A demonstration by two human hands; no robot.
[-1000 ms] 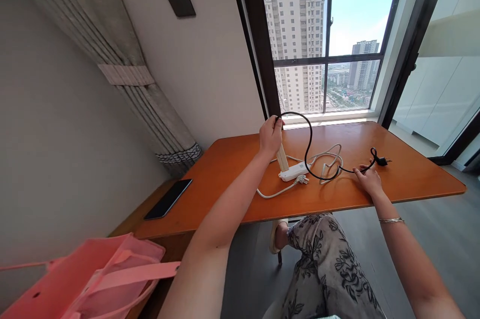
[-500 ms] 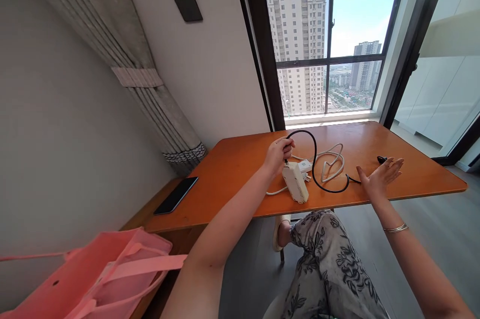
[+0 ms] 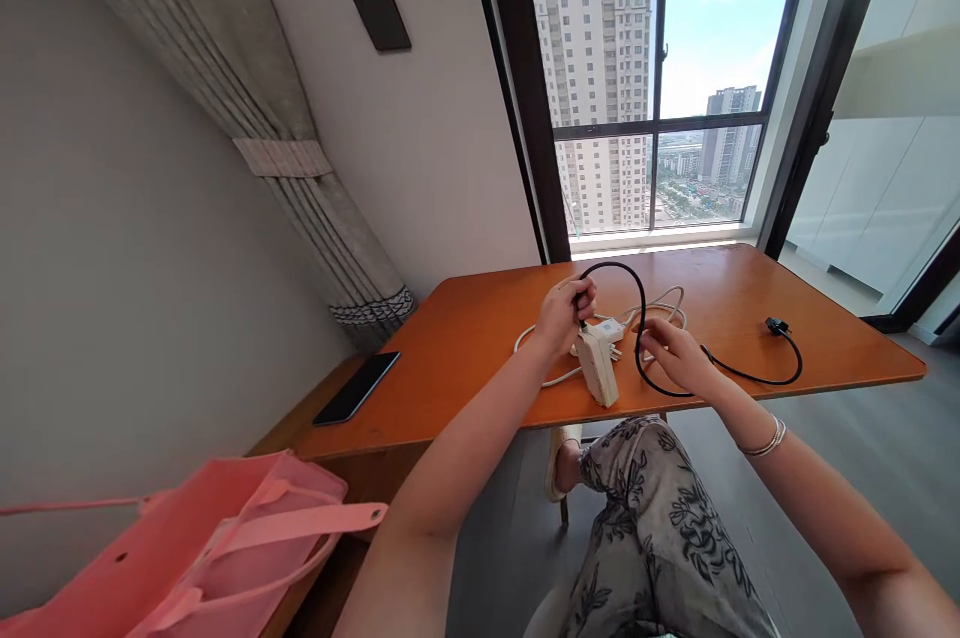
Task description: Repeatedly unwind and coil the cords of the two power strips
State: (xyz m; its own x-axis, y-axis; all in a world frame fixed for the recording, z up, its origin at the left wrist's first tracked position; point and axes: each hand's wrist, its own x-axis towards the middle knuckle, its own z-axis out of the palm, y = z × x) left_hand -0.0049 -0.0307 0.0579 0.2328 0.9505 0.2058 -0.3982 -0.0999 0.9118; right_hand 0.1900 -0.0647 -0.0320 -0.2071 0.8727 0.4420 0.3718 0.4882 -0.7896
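My left hand (image 3: pixel 561 314) is closed around the black power cord (image 3: pixel 643 303), close to where it meets a cream-white block (image 3: pixel 598 370). That block stands tilted near the table's front edge, below the hand. From the left hand the cord arches up, loops down and runs right along the tabletop to a black plug (image 3: pixel 778 326). My right hand (image 3: pixel 675 355) is at the loop, fingers loosely bent and apart, fingertips at the cord; whether they touch it I cannot tell. Behind the block lie a white adapter with prongs (image 3: pixel 610 330) and a coiled white cable (image 3: pixel 675 296).
The orange-brown table (image 3: pixel 465 348) has a dark phone or tablet (image 3: pixel 357 388) at its left edge. A pink bag (image 3: pixel 247 518) stands at the lower left. Beyond the table are a window (image 3: pixel 656 123) and a tied grey curtain (image 3: pixel 300 188).
My right hand has moved left from beside the plug to the cord's loop, its fingers bending inward. The plug now shows fully on the table. My left hand keeps its grip and has shifted slightly.
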